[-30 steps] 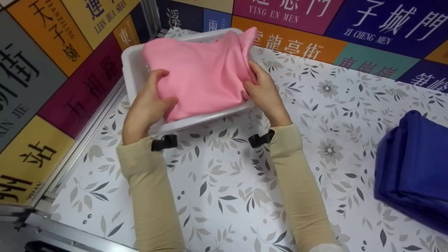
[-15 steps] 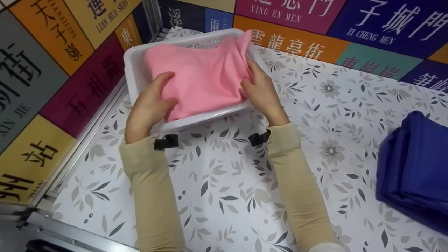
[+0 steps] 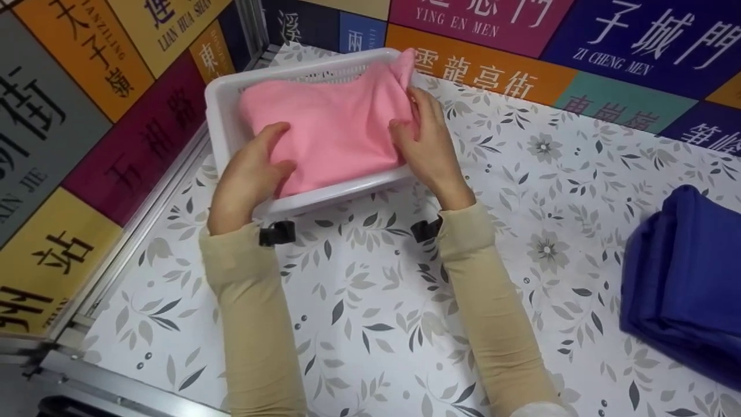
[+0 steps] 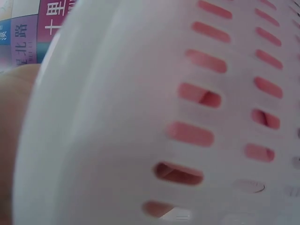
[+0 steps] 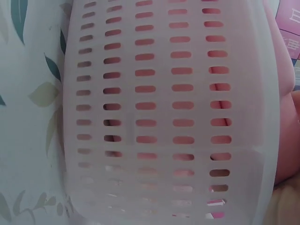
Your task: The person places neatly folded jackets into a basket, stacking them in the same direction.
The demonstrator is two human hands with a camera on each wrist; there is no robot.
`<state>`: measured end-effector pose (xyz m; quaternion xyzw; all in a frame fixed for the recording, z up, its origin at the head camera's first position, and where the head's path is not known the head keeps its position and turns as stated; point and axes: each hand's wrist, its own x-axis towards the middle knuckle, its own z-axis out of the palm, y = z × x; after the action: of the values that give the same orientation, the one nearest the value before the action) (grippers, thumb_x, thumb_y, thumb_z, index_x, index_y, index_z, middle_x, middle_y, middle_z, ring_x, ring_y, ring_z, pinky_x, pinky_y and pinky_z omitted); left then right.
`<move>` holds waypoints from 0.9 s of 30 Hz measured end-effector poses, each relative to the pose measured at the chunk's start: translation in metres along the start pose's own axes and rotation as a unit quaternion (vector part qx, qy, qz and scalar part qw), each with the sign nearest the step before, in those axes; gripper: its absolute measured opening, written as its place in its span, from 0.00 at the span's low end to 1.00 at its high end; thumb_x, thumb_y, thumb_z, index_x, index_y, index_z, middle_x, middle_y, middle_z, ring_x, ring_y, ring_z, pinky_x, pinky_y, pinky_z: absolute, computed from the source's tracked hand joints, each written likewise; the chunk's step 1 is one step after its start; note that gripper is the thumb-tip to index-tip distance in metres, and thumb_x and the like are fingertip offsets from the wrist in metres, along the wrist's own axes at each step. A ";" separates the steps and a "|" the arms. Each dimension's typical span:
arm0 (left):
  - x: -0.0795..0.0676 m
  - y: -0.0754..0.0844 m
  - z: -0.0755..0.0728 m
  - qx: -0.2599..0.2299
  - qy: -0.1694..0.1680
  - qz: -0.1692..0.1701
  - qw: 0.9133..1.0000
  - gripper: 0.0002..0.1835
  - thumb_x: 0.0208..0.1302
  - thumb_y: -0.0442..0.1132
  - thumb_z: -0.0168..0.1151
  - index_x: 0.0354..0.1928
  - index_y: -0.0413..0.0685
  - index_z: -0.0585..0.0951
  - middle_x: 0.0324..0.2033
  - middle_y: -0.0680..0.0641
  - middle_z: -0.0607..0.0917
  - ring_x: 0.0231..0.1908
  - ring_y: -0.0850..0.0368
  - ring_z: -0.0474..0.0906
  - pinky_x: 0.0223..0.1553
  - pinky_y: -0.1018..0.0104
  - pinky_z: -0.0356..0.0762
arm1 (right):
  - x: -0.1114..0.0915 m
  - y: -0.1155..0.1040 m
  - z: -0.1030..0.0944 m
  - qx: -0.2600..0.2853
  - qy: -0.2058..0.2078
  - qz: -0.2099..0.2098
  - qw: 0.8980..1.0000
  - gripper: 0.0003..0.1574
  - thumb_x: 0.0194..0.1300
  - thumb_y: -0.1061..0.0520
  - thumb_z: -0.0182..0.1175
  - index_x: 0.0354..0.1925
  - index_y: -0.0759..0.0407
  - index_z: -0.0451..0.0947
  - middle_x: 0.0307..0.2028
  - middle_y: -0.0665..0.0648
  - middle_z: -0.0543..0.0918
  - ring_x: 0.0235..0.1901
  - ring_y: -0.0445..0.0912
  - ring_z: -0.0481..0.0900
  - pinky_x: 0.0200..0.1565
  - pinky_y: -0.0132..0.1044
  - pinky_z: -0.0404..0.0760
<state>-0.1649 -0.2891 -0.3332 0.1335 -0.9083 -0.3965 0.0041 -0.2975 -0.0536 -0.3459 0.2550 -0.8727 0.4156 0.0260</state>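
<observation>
A pink folded cloth fills most of a white slotted plastic basket in the head view, its far right corner poking up at the rim. At the cloth's left side my left hand grips it, with finger and thumb spread over its edge. My right hand holds the right side, thumb on top and fingers around the outer edge. Through the basket's slots in the right wrist view pink fabric shows. The left wrist view has the basket wall up close, with part of the left hand behind the rim.
A dark blue folded cloth lies at the right on a table covered in leaf print. Colourful lettered panels stand along the back and left. A metal frame rail runs along the lower left.
The pink cloth sits slightly lower in the basket, baring more of its far slotted wall. My right hand has shifted a little up and left along the cloth, its fingers straighter.
</observation>
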 end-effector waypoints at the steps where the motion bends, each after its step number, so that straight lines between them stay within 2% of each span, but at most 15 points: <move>1: 0.000 0.000 0.000 0.000 -0.002 -0.001 1.000 0.31 0.61 0.38 0.54 0.66 0.61 0.58 0.62 0.52 0.64 0.59 0.56 0.59 0.60 0.58 0.54 | -0.001 0.001 -0.001 0.001 -0.005 -0.014 1.000 0.38 0.59 0.45 0.51 0.66 0.47 0.53 0.65 0.47 0.53 0.59 0.35 0.54 0.60 0.29 0.52; 4: -0.001 0.000 -0.001 0.001 -0.005 -0.005 1.000 0.32 0.61 0.38 0.53 0.66 0.61 0.57 0.63 0.52 0.62 0.59 0.55 0.58 0.60 0.58 0.54 | -0.002 0.003 -0.002 0.007 -0.030 -0.044 0.999 0.42 0.55 0.49 0.53 0.67 0.46 0.52 0.66 0.43 0.48 0.60 0.36 0.52 0.59 0.33 0.54; 8: -0.002 0.000 0.000 0.006 -0.005 -0.004 1.000 0.32 0.61 0.38 0.52 0.66 0.61 0.56 0.62 0.51 0.63 0.58 0.55 0.59 0.60 0.58 0.54 | -0.003 0.003 -0.003 -0.004 -0.043 -0.048 0.998 0.45 0.53 0.49 0.55 0.67 0.44 0.50 0.66 0.44 0.48 0.60 0.36 0.53 0.59 0.33 0.55; 12: -0.002 0.002 0.000 0.010 -0.005 -0.004 1.000 0.32 0.61 0.39 0.53 0.66 0.59 0.57 0.62 0.51 0.63 0.58 0.54 0.59 0.60 0.58 0.54 | -0.005 0.001 -0.003 -0.058 -0.049 -0.027 0.997 0.45 0.54 0.47 0.55 0.68 0.44 0.49 0.66 0.49 0.52 0.60 0.39 0.54 0.60 0.32 0.54; 16: -0.005 0.005 -0.003 0.018 -0.014 -0.015 1.000 0.32 0.61 0.41 0.53 0.67 0.59 0.56 0.62 0.52 0.63 0.57 0.54 0.60 0.61 0.57 0.54 | -0.007 -0.003 -0.002 -0.120 -0.061 -0.004 0.991 0.44 0.56 0.44 0.53 0.68 0.46 0.49 0.66 0.53 0.52 0.63 0.42 0.51 0.62 0.37 0.54; 20: -0.008 0.007 -0.004 0.026 -0.017 -0.024 0.999 0.32 0.60 0.42 0.54 0.66 0.59 0.58 0.62 0.52 0.63 0.57 0.54 0.60 0.61 0.56 0.53 | -0.008 -0.004 -0.002 -0.156 -0.075 0.025 0.985 0.43 0.58 0.41 0.51 0.68 0.45 0.50 0.67 0.53 0.51 0.64 0.44 0.50 0.61 0.43 0.57; 24: -0.008 0.007 -0.004 0.034 -0.025 -0.034 0.999 0.31 0.59 0.43 0.56 0.66 0.59 0.60 0.62 0.52 0.64 0.57 0.54 0.60 0.60 0.56 0.54 | -0.010 -0.002 -0.002 -0.190 -0.083 0.040 0.977 0.40 0.59 0.40 0.51 0.67 0.47 0.53 0.64 0.54 0.57 0.61 0.48 0.56 0.58 0.48 0.61; 27: -0.008 0.007 -0.003 0.039 -0.039 -0.040 0.998 0.32 0.59 0.44 0.57 0.65 0.57 0.61 0.62 0.51 0.64 0.57 0.54 0.60 0.60 0.56 0.55 | -0.011 -0.001 0.000 -0.229 -0.074 0.030 0.970 0.37 0.60 0.41 0.49 0.65 0.51 0.59 0.59 0.56 0.66 0.55 0.51 0.63 0.52 0.49 0.66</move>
<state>-0.1588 -0.2848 -0.3257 0.1543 -0.9165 -0.3654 -0.0528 -0.2877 -0.0495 -0.3481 0.2465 -0.9513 0.1851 0.0067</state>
